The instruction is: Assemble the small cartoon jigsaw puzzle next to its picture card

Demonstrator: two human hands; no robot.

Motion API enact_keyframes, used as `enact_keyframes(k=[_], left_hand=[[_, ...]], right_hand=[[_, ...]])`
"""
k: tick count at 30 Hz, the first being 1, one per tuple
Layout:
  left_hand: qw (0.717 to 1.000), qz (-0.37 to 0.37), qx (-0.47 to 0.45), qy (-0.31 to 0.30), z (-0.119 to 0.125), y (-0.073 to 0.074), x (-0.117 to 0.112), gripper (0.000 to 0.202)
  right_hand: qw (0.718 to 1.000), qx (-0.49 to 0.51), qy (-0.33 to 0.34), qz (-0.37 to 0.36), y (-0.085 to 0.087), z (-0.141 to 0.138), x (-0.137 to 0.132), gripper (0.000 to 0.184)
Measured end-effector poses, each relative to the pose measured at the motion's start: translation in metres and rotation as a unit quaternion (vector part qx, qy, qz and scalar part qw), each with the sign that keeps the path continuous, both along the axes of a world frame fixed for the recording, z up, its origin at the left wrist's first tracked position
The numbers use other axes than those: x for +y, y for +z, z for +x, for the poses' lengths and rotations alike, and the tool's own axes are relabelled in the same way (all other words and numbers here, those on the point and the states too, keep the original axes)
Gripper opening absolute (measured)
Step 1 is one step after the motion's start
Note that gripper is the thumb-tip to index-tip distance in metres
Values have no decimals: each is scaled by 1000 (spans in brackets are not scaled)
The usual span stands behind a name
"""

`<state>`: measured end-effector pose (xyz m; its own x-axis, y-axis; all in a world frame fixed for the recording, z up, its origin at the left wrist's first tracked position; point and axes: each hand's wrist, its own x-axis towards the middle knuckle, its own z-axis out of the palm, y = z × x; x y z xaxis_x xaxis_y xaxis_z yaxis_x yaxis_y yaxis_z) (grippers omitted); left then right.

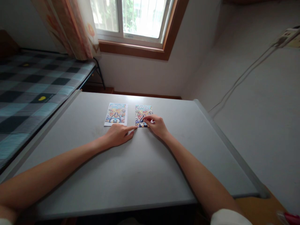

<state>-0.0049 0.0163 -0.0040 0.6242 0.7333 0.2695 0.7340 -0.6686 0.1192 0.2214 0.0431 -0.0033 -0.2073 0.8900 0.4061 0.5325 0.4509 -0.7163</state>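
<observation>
A small, busily patterned colour picture (143, 110), perhaps a jigsaw puzzle, lies flat on the grey-white table (140, 175). My right hand (156, 125) is over its lower right part, thumb and forefinger pinched together; whatever is between the fingertips is too small to make out. My left hand (119, 133) rests on the table with its index finger stretched out to the picture's lower left corner and the thumb apart. Beside it on the left lies a white-edged printed sheet (116, 112) with a similar colourful design and a blue cartoon face at the bottom, slightly overlapped by my left hand.
To the left stands a bed with a checked mattress (47, 81). Behind the table are a window (140, 18) with a brown frame and a patterned curtain (70, 28). A cable (241, 76) hangs from a socket on the right wall. The table has raised side edges.
</observation>
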Motion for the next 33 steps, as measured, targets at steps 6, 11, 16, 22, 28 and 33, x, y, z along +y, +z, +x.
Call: enact_keyframes(k=[6, 11, 16, 22, 28, 33], left_hand=[[1000, 8, 2, 0, -1, 0, -1, 34], [1000, 14, 3, -2, -1, -1, 0, 34], [1000, 12, 1, -2, 0, -1, 0, 34], [1000, 17, -5, -9, -1, -4, 2, 34], [1000, 13, -4, -6, 0, -2, 1, 34], [1000, 6, -5, -5, 0, -2, 1, 34]], right_hand=[[1000, -20, 0, 3, 0, -7, -2, 7], [999, -45, 0, 14, 0, -10, -2, 8], [999, -46, -6, 14, -2, -10, -1, 8], [996, -92, -11, 8, -3, -11, -1, 9], [985, -163, -44, 41, -4, -11, -3, 12], [979, -187, -49, 60, -5, -10, -5, 15]])
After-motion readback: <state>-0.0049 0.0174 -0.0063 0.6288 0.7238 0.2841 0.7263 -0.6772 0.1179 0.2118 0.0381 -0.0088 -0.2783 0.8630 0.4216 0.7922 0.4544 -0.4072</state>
